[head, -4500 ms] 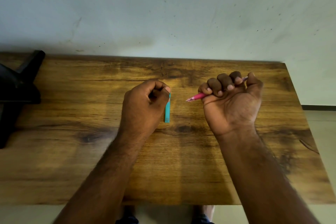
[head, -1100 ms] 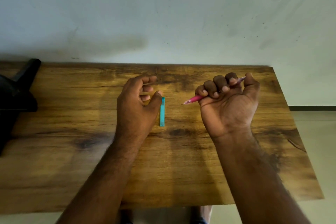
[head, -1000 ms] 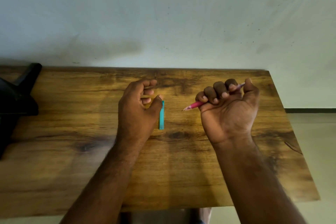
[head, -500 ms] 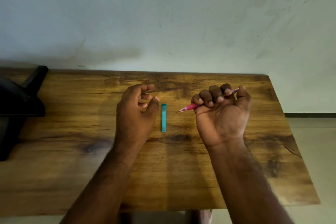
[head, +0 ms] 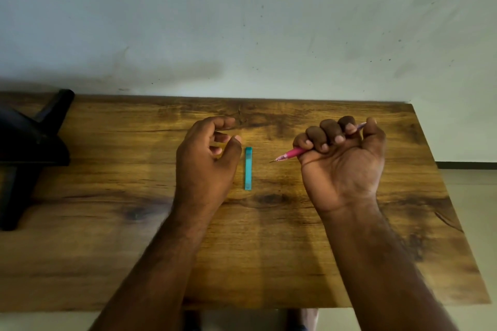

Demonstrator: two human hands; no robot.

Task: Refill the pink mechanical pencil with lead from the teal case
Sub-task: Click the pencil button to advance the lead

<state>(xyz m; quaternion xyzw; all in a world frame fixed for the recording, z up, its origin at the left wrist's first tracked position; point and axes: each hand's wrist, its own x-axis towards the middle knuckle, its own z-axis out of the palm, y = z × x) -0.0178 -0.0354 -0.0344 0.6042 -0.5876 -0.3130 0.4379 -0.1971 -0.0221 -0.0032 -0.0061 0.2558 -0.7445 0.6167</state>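
Right hand (head: 341, 166) fists the pink mechanical pencil (head: 291, 154), tip toward the teal case (head: 248, 168) lying on the table (head: 107, 250); left hand (head: 205, 166) loosely curled beside it, holding nothing, seemingly poised to pick it up

We face a wooden table (head: 269, 263) with a dark-stained, knotted grain; its far edge abuts a pale grey-green wall (head: 242, 21). The wall carries scuffs, small dark specks and a broad smudge just above the table edge at 11 o'clock. At 9 o'clock a black angled stand (head: 29, 148) rests on the tabletop and runs out of view. At 3 o'clock, beyond the table's right edge, we see light floor (head: 473, 196) meeting a dark skirting strip (head: 468, 162). Lighting is soft and even.
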